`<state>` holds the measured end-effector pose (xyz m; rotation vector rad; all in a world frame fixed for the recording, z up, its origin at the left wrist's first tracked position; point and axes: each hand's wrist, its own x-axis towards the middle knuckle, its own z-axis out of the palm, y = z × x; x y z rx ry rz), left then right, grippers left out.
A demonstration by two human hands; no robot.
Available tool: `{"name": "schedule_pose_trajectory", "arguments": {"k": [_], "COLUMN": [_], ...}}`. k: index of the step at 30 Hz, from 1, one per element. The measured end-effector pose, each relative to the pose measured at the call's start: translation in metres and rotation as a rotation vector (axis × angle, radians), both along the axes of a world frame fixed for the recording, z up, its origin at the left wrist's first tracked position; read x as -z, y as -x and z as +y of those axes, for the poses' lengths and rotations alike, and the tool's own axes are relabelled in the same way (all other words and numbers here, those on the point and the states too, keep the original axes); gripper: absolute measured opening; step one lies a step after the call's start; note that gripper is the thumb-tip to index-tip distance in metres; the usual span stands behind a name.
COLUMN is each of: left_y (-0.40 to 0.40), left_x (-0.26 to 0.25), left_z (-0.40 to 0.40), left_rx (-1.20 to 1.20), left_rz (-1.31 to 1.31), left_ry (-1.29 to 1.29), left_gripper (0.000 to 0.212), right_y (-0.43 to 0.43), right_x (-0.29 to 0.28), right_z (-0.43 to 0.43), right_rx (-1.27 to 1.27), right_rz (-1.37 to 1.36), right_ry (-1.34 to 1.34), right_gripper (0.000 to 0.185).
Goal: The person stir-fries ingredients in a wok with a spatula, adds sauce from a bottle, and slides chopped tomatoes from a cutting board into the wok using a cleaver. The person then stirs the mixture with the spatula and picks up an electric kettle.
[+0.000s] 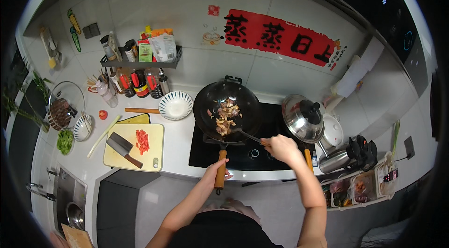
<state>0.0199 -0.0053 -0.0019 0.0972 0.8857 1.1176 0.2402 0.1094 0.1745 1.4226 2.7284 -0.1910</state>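
Note:
A black wok [210, 99] sits on the left part of the black glass cooktop [242, 160], with browned, chopped food [227, 113] in its middle. My left hand [216, 173] grips the wok's wooden handle [220, 167] near the front edge of the counter. In my right hand [283, 148] is a metal spatula [249, 135] with a wooden grip; its tip rests in the wok beside the food. Left of the cooktop, a cleaver [120, 144] and chopped red tomato [142, 142] lie on a pale cutting board [133, 165]. A patterned bowl [175, 105] stands between board and wok.
A lidded metal pan [302, 118] stands right of the wok, its handle toward me. Beyond it are a white pot [332, 130] and a steel kettle [335, 160]. Sauce bottles [141, 85] line the wall under a shelf [140, 62]. A sink [70, 192] is at lower left.

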Motion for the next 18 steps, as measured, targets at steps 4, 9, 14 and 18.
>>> {"name": "schedule_pose_trajectory", "arguments": {"k": [4, 9, 14, 18], "left_y": [-0.001, 0.005, -0.003, 0.002], "left_x": [-0.004, 0.001, 0.002, 0.001], "left_z": [0.002, 0.000, 0.002, 0.000], "left_rx": [0.000, -0.018, 0.003, -0.022], "left_rz": [0.014, 0.009, -0.001, -0.004], "left_ry": [0.001, -0.005, -0.003, -0.013], "left_gripper": [0.037, 0.039, 0.040, 0.041], "right_y": [0.051, 0.006, 0.012, 0.000], "right_x": [0.038, -0.036, 0.008, -0.023], "right_z": [0.012, 0.020, 0.042, 0.038], "right_rx": [0.090, -0.053, -0.036, -0.108], "right_rz": [-0.076, -0.122, -0.033, -0.049], "right_ry": [-0.035, 0.148, 0.185, 0.272], "right_gripper": [0.027, 0.031, 0.034, 0.037]}}
